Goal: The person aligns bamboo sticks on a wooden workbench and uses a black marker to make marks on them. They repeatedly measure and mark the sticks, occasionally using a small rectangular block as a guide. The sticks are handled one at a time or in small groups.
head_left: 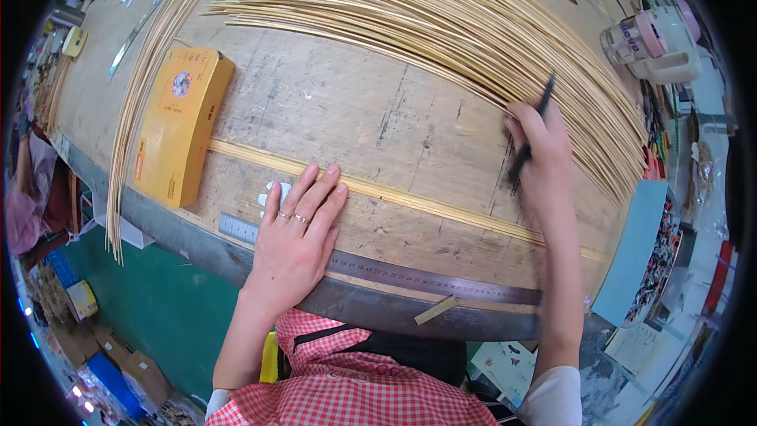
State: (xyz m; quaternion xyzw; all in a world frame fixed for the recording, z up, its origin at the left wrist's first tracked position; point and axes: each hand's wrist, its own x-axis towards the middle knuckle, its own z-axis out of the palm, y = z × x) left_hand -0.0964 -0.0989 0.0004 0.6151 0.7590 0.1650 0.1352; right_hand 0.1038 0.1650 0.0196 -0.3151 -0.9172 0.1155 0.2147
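Observation:
My left hand (pixel 296 229) lies with its fingers stretched out flat, the tips pressing on a few thin pale wooden strips (pixel 426 207) that run across the bench. A small white object (pixel 270 191) shows partly beside its fingers. Closed round a slim black pen (pixel 520 164), my right hand (pixel 542 150) is at the near edge of a wide spread of long thin wooden sticks (pixel 441 24). A steel ruler (pixel 378 270) runs along the bench's front edge, partly under my left hand. The left end of the strips meets a yellow box (pixel 177 126).
A narrow bundle of sticks (pixel 150 87) passes left of the box and overhangs the edge. At the right stand a light blue box (pixel 635 244) and a clear jug with a pink lid (pixel 650 39). A short flat strip (pixel 435 310) lies at the front edge of the workbench (pixel 315 83).

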